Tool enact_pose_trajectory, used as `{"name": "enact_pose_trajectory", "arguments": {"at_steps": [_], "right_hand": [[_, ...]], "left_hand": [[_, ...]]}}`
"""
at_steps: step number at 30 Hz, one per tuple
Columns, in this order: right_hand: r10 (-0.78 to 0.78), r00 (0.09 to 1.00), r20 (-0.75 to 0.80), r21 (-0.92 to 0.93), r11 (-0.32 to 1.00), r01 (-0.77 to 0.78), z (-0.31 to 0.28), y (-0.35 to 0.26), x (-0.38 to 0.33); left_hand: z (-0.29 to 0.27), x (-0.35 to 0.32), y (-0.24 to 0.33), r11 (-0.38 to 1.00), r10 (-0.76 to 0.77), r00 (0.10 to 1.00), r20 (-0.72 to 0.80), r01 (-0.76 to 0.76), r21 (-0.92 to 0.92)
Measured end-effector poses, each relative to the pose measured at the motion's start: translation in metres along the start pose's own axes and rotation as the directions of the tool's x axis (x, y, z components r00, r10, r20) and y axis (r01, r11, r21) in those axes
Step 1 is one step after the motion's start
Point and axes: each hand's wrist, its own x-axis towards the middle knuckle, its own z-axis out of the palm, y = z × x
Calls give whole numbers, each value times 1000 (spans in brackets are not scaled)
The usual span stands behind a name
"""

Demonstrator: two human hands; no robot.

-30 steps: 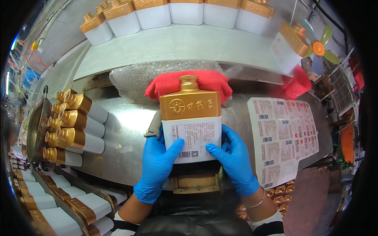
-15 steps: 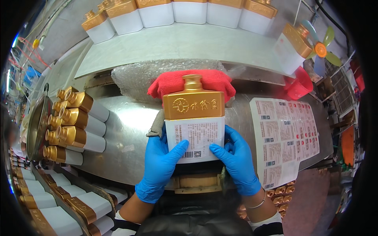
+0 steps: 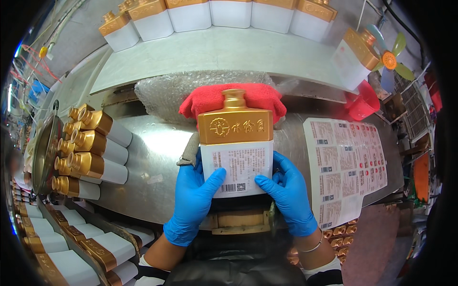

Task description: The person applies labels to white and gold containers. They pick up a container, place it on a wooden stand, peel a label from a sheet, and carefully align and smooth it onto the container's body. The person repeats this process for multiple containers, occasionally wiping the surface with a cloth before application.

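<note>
Between our two hands lies a flat square bottle [image 3: 236, 148] with a gold upper half, a gold stopper and a white lower half, resting on its back on the metal tabletop [image 3: 148, 157]. Our left hand [image 3: 193, 200], in a blue glove, grips the bottle's lower left edge, its thumb pressed flat on the white paper label [image 3: 240, 167] that covers the white half. Our right hand [image 3: 286, 193], gloved the same, clasps the lower right edge, with its thumb lying on the label's lower corner just across from the left thumb. Beyond our fingertips, the neck of the bottle rests on a folded red cloth [image 3: 214, 97], and behind that cloth sits a wad of bubble wrap [image 3: 167, 90]. Right of our right hand, near it but apart, lies a sheet of printed labels [image 3: 348, 167], and farther up on that side stands a red plastic cup [image 3: 362, 102] beside a small fan [image 3: 389, 59] with coloured blades. Left of our left hand, well apart, a cluster of like bottles [image 3: 90, 152] lies on its side with gold caps pointing away from us. Farther to the lower left, more such bottles [image 3: 90, 248] lie in a row. Far beyond both hands, a line of upright bottles [image 3: 191, 14] stands along the back of a raised grey shelf [image 3: 205, 52]. Just under our wrists sits a gold-coloured fixture [image 3: 238, 221] at the tabletop's near edge.
</note>
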Motion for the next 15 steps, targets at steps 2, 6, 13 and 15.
{"name": "enact_pose_trajectory", "arguments": {"at_steps": [2, 6, 13, 15], "right_hand": [[-2, 1000, -2, 0, 1000, 2, 1, 0, 0], [1, 1000, -5, 10, 1000, -1, 1, 0, 0], [-4, 1000, -5, 3, 1000, 4, 1, -2, -1], [10, 1000, -1, 25, 1000, -10, 0, -1, 0]], "left_hand": [[-1, 0, -2, 1000, -15, 1000, -16, 15, -11], [1, -1, -4, 1000, 25, 999, -34, -24, 11], [-1, -1, -2, 1000, -7, 1000, -8, 7, -1], [-1, 0, -1, 1000, -6, 1000, 6, 6, -11]]}}
